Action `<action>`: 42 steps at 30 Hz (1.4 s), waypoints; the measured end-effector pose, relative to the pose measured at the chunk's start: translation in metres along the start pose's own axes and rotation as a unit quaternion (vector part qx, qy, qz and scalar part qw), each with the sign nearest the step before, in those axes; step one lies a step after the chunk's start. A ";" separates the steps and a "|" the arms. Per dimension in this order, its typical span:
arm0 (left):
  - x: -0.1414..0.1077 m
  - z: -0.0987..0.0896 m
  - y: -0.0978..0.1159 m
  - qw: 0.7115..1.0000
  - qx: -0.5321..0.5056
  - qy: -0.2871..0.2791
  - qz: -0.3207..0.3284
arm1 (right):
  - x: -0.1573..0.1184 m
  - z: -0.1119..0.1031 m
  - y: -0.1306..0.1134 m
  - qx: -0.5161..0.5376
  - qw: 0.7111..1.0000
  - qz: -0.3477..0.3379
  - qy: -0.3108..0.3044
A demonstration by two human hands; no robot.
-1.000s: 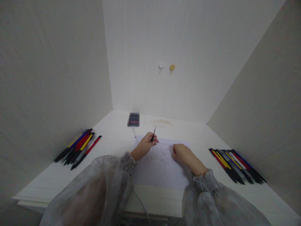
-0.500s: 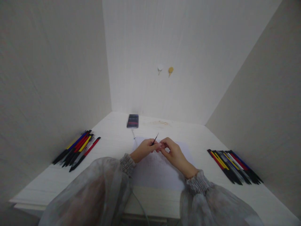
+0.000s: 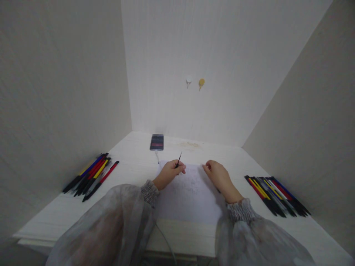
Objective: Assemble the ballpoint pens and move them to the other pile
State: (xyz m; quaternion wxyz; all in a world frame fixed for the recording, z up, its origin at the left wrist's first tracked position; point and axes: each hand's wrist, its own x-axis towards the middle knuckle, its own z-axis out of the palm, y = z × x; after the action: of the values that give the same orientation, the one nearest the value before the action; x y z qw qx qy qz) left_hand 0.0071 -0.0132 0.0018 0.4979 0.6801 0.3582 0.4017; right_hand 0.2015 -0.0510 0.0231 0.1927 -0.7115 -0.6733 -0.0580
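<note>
My left hand [image 3: 169,173] pinches a thin pen refill [image 3: 179,159], dark at its lower part and pale at its upper end, which points up and slightly right. It is above the upper left part of a white sheet of paper [image 3: 188,207] with faint marks on it. My right hand [image 3: 219,179] is at the paper's upper right, its fingers curled together; what they hold, if anything, is hidden. A small dark tip [image 3: 218,191] shows beneath that hand near the wrist. The two hands are apart.
Several pens with coloured barrels [image 3: 97,171] lie by the left wall, and several more [image 3: 277,195] by the right wall. A phone [image 3: 156,142] with a white cable [image 3: 157,157] lies at the back. Two hooks [image 3: 201,82] are on the back wall.
My hands were together over the paper and have separated. The right hand has moved right; the left has shifted slightly left, still with the pen refill.
</note>
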 end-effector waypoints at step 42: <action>0.004 0.001 -0.005 0.999 -0.034 0.002 0.029 | -0.011 0.009 -0.023 0.281 0.938 -0.184 -0.086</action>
State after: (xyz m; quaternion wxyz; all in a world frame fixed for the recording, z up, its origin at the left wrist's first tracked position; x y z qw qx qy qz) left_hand 0.0091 -0.0086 -0.0021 0.5078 0.6721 0.3258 0.4293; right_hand 0.1762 -0.0581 0.0152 0.3119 -0.4942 -0.7955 0.1602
